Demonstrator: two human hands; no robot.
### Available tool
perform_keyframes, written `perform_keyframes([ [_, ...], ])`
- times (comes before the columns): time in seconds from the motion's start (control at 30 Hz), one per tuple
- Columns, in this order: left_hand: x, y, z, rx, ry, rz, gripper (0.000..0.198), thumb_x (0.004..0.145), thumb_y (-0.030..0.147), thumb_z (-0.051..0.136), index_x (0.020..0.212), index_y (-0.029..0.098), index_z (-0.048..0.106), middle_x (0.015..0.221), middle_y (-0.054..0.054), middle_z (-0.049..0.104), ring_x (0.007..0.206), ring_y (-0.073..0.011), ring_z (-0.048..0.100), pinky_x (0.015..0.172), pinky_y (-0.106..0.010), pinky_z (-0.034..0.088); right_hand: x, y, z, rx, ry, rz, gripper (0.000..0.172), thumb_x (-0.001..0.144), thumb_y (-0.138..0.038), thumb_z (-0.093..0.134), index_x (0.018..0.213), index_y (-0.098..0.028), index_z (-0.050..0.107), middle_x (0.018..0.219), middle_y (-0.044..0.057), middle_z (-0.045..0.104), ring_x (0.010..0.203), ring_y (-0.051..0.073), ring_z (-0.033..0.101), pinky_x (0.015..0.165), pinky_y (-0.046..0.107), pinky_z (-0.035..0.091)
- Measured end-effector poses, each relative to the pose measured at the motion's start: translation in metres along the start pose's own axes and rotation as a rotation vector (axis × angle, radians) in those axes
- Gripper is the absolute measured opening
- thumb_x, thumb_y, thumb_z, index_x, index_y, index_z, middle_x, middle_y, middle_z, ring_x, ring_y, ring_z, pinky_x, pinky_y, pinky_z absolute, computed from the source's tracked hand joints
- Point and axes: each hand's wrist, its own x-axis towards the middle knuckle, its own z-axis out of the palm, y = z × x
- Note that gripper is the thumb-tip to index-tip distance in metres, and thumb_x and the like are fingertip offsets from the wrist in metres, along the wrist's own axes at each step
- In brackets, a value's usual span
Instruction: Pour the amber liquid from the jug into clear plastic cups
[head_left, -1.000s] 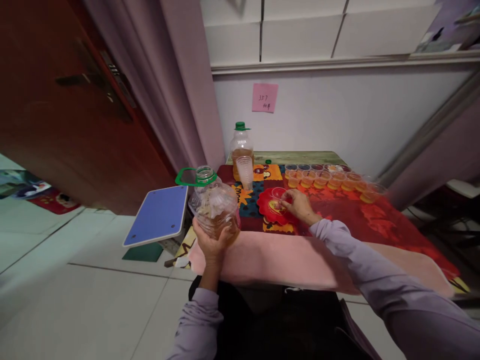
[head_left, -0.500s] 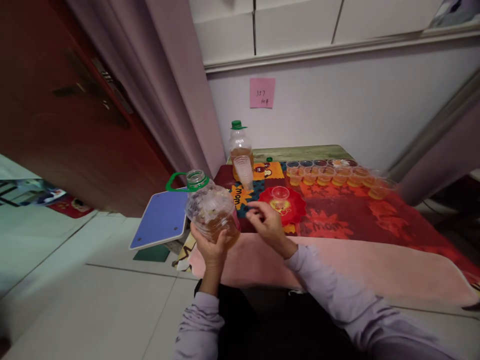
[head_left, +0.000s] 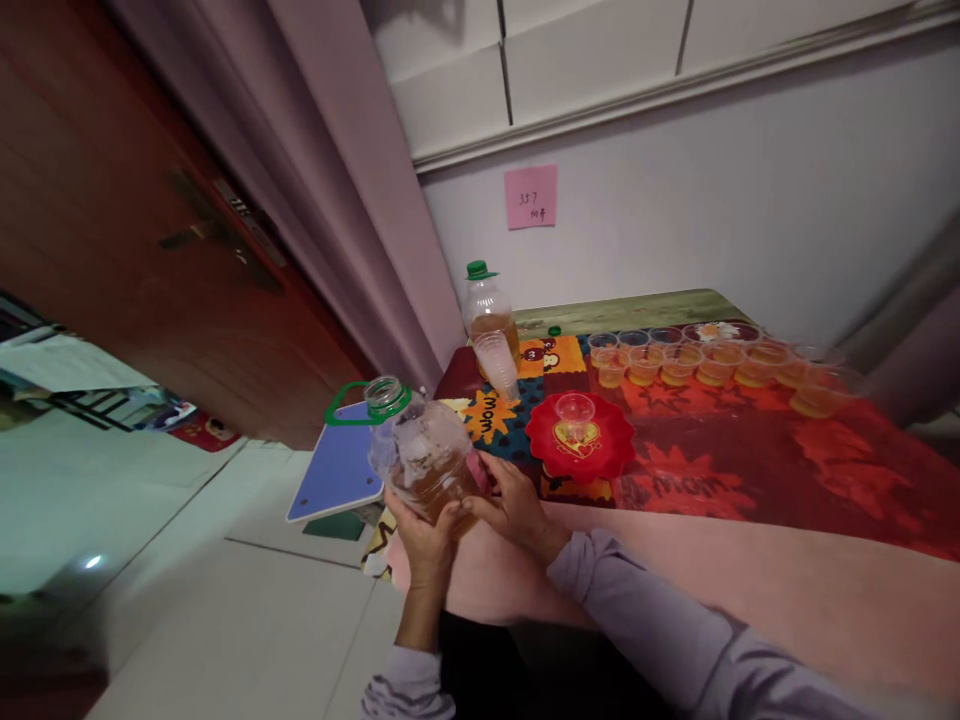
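Observation:
A clear plastic jug [head_left: 429, 440] with an open mouth and a green loop handle is tilted to the left in front of me, part full of amber liquid with froth above it. My left hand [head_left: 421, 530] is wrapped round its underside and near side. My right hand [head_left: 512, 505] grips its right side, thumb on the near face, beside a pink label. Just right of the hands, a red scalloped plate [head_left: 615, 455] bears one clear plastic cup [head_left: 575, 412]. Behind the jug, a stack of nested clear cups [head_left: 496, 362] leans before a second, green-capped jug [head_left: 480, 300].
Several clear cups [head_left: 679, 365] of yellow liquid stand in rows on the right of the patterned tablecloth [head_left: 690, 490]. A small green cap [head_left: 554, 331] lies at the back. A blue board [head_left: 337, 465] sits left of the table, near a brown door [head_left: 150, 200].
My right hand, free before, has come left onto the jug and now grips its side. The left hand keeps its hold. The view has shifted slightly.

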Motion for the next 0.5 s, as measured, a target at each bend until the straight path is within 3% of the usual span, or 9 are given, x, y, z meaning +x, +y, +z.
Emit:
perform_keyframes([
  [0.1,0.008,0.018,-0.002,0.065,0.008,-0.053,0.094,0.065,0.063,0.095,0.139,0.021,0.055,0.126,-0.014,0.073,0.111,-0.0302,0.076,0.103,-0.048,0.061,0.002,-0.01,-0.002,0.066,-0.019,0.054,0.081,0.088,-0.054,0.084,0.16,-0.028,0.058,0.151,0.016,0.068,0.135,0.04,0.066,0.11,0.055,0.059],
  [0.23,0.015,0.041,0.006,0.173,0.034,-0.009,0.094,0.06,0.06,0.098,0.137,0.02,0.062,0.131,-0.014,0.073,0.117,-0.0327,0.074,0.107,-0.05,0.059,0.002,-0.021,-0.007,0.137,-0.036,0.094,0.08,0.087,-0.053,0.084,0.158,-0.027,0.057,0.149,0.015,0.069,0.131,0.039,0.068,0.105,0.052,0.061],
  [0.37,0.018,0.059,0.015,0.308,0.021,0.148,0.101,0.06,0.066,0.097,0.143,0.02,0.063,0.139,-0.014,0.072,0.126,-0.0355,0.071,0.116,-0.053,0.055,0.001,-0.021,-0.006,0.301,-0.039,0.089,0.073,0.092,-0.055,0.079,0.154,-0.027,0.054,0.139,0.012,0.075,0.127,0.036,0.072,0.11,0.051,0.057],
  [0.5,0.023,0.078,0.019,0.514,-0.087,0.415,0.101,0.068,0.075,0.09,0.15,0.022,0.062,0.142,-0.016,0.073,0.129,-0.0386,0.071,0.116,-0.058,0.054,0.001,-0.019,0.0,0.556,0.003,0.12,0.077,0.089,-0.066,0.079,0.15,-0.025,0.054,0.144,0.013,0.073,0.136,0.035,0.067,0.122,0.053,0.048],
])
